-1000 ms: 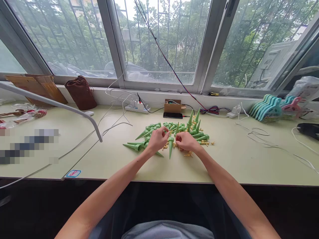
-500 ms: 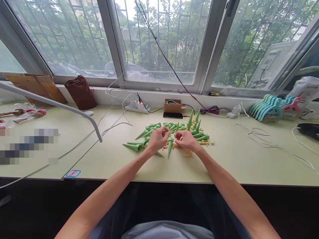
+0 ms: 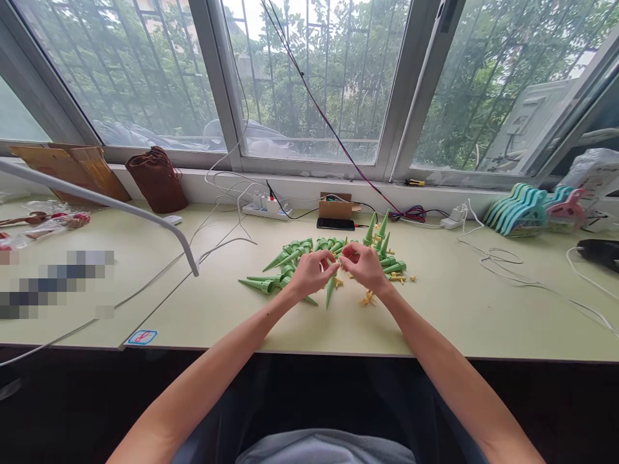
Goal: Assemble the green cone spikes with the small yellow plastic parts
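A heap of green plastic cone spikes [image 3: 294, 252] lies in the middle of the pale green table [image 3: 449, 309], with small yellow parts [image 3: 367, 298] scattered among them. My left hand [image 3: 309, 274] is closed around one green spike [image 3: 329, 291], whose tip points down toward me. My right hand [image 3: 365, 265] meets it from the right, fingers pinched at the spike's top; what they pinch is too small to make out. Both hands hover just above the heap.
A black phone [image 3: 335, 223] and small cardboard box [image 3: 334, 206] sit behind the heap. A power strip [image 3: 265, 209], white cables [image 3: 507, 264], a brown pouch [image 3: 155, 180], a white curved tube [image 3: 120, 209] at left and teal plastic pieces [image 3: 517, 209] at right also stand on the table.
Both hands have come closer together and lifted slightly away from me, and the held spike has risen a little off the table.
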Demonstrator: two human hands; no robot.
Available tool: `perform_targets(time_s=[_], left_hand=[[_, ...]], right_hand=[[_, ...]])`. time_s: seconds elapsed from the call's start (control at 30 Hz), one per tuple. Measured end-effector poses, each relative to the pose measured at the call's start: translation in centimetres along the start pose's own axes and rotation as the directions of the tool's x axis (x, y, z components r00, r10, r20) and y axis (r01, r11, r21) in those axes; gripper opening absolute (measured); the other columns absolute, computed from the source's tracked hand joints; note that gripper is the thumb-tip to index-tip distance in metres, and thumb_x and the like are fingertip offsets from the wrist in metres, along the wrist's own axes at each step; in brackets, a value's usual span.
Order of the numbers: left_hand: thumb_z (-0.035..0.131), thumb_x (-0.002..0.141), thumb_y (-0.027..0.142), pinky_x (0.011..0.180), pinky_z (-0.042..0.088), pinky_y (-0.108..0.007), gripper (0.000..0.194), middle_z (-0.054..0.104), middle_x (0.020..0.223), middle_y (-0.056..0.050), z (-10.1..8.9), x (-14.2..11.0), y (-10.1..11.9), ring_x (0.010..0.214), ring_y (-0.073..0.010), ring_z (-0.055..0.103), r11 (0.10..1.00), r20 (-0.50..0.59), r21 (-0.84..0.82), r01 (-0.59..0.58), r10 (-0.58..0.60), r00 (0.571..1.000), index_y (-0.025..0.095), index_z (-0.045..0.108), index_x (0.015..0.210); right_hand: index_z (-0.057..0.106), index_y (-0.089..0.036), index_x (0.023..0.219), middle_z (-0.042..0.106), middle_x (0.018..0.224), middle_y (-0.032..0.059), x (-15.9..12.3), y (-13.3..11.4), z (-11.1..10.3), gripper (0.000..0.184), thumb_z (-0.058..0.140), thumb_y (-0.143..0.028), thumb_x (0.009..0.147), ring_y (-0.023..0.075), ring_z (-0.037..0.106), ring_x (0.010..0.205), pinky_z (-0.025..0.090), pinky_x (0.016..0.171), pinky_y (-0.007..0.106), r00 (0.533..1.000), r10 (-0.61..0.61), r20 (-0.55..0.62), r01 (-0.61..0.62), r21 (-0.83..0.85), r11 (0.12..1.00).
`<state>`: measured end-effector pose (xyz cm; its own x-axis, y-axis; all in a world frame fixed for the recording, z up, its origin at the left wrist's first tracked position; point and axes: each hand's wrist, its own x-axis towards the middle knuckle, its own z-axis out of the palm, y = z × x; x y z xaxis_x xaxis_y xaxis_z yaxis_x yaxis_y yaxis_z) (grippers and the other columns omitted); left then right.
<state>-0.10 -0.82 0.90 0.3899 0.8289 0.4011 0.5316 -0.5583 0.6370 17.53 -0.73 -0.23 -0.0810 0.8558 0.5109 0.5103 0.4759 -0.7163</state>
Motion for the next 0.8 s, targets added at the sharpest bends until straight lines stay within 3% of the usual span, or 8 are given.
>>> perform_targets(time_s=[0.37, 0.8], left_hand=[[0.06, 0.082, 0.032, 0.058, 0.04, -0.021, 0.017, 0.061, 0.062, 0.002, 0.27, -0.05, 0.04, 0.053, -0.0091, 0.052, 0.999, 0.044, 0.02, -0.047, 0.046, 0.998, 0.018, 0.067, 0.077], [0.05, 0.086, 0.026, 0.055, 0.04, -0.022, 0.022, 0.061, 0.059, 0.0, 0.48, 0.06, -0.42, 0.053, -0.0109, 0.051, 0.999, 0.047, 0.03, -0.043, 0.042, 0.998, 0.017, 0.067, 0.075]], right_hand=[[0.058, -0.02, 0.079, 0.065, 0.074, 0.0022, -0.11, -0.16, 0.24, 0.011, 0.059, -0.03, 0.081, 0.0156, 0.061, 0.064, 0.049, 0.059, 0.027, 0.999, -0.04, 0.017, 0.041, -0.027, 0.999], [0.057, -0.02, 0.081, 0.065, 0.074, 0.0035, -0.27, -0.57, 0.29, 0.017, 0.059, -0.036, 0.083, 0.0159, 0.062, 0.061, 0.051, 0.059, 0.028, 0.998, -0.017, 0.058, 0.014, 0.04, 0.999]])
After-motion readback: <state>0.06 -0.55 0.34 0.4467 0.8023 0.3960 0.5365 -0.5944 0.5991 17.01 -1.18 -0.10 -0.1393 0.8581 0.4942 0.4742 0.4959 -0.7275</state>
